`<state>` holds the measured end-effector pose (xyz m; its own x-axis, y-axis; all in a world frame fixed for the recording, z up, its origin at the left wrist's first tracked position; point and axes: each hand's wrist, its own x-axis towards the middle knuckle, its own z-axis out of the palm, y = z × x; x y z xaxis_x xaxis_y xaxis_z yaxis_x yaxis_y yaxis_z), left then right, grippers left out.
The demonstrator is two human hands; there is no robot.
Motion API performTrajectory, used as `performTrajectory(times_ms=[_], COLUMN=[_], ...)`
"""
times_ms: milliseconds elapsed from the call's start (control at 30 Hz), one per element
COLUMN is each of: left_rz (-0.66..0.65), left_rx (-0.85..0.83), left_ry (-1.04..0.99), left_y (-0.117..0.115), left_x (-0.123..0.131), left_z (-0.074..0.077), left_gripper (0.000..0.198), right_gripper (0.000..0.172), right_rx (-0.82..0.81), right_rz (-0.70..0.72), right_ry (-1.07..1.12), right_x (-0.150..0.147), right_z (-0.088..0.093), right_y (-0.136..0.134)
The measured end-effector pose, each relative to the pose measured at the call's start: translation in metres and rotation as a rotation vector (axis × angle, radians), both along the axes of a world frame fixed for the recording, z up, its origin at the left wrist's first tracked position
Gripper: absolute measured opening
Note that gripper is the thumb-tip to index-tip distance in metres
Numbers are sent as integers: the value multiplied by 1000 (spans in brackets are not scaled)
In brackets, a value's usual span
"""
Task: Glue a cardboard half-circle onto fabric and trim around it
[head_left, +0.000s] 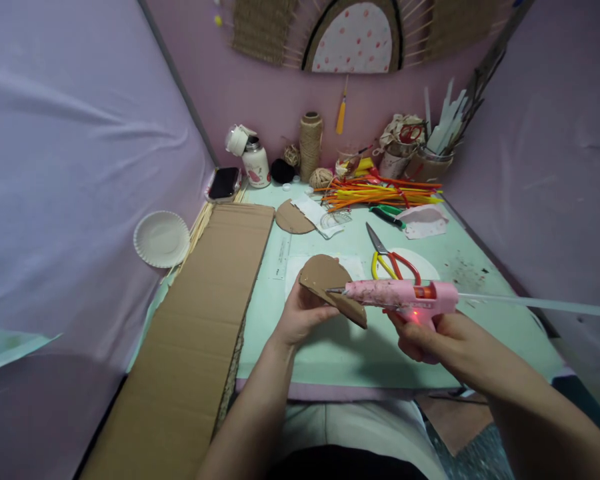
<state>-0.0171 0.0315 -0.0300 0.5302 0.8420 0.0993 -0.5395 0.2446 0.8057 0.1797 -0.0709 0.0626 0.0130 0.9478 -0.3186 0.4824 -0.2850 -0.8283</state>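
Observation:
My left hand (305, 313) is closed on a rounded brown cardboard piece (327, 275), gripping it from below and behind and holding it tilted above the table. A strip or folded edge runs along the piece's near side. In my right hand (425, 337) is a pink hot glue gun (387, 292) with its red light lit. The gun's metal nozzle points left, at or very near the cardboard's edge; whether it touches I cannot tell. A long translucent glue stick (535, 305) sticks out of the gun's back.
A large cardboard sheet (213, 300) covers the table's left side. Beyond my hands lie scissors (395, 260), a cardboard half circle (294, 217), orange and yellow pipe cleaners (375, 195) and green-handled pliers (387, 215). At the back stand a twine spool (311, 147) and a bottle (256, 163).

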Motion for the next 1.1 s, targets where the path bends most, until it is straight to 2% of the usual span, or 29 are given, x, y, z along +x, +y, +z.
performTrajectory(times_ms=[267, 500, 833, 1100], left_rz=[54, 63, 106, 109], left_rx=[-43, -51, -61, -60], left_ry=[-45, -26, -16, 7], left_y=[1, 1, 2, 2], left_x=[0, 0, 0, 1], left_z=[2, 1, 1, 3], left_gripper=[73, 78, 83, 81], right_gripper=[72, 67, 62, 58], right_rx=[-125, -141, -176, -125], right_rz=[-30, -44, -39, -48], right_ry=[-17, -19, -104, -40], right_x=[6, 10, 16, 25], right_z=[-4, -10, -10, -14], right_y=[-4, -9, -12, -19])
